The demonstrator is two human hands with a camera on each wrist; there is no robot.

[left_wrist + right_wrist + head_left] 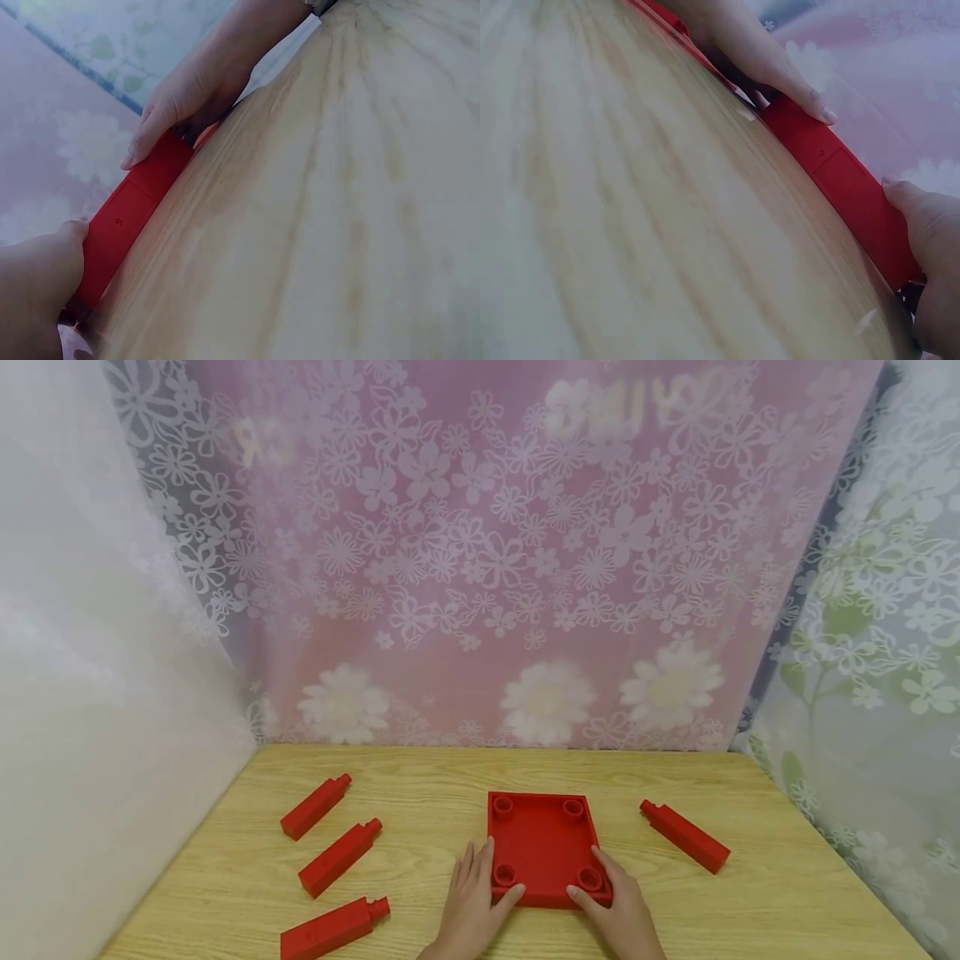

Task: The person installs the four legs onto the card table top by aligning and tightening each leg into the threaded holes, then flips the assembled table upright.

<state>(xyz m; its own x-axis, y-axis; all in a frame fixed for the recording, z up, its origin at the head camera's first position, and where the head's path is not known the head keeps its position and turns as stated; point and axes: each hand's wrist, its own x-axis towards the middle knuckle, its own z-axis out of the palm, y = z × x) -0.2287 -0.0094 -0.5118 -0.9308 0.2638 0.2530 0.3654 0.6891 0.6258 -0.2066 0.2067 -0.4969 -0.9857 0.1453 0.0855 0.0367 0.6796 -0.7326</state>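
Observation:
A red square tray-like panel [543,847] with a raised rim and a round socket in each corner lies open side up on the table. My left hand [472,903] grips its near left corner, thumb on the front edge and fingers along the side. At the near right corner my right hand [624,908] holds it the same way. The left wrist view shows the panel's front wall [131,214], with a small marking on it, between both thumbs. That wall [847,191] also shows in the right wrist view, where some fingertips are hidden behind it.
On the left of the wooden table [427,793] lie three red square pegs with narrow ends: a far one [313,808], a middle one [339,858] and a near one [330,931]. A similar peg [688,837] lies to the right. Flowered curtains [487,568] hang behind.

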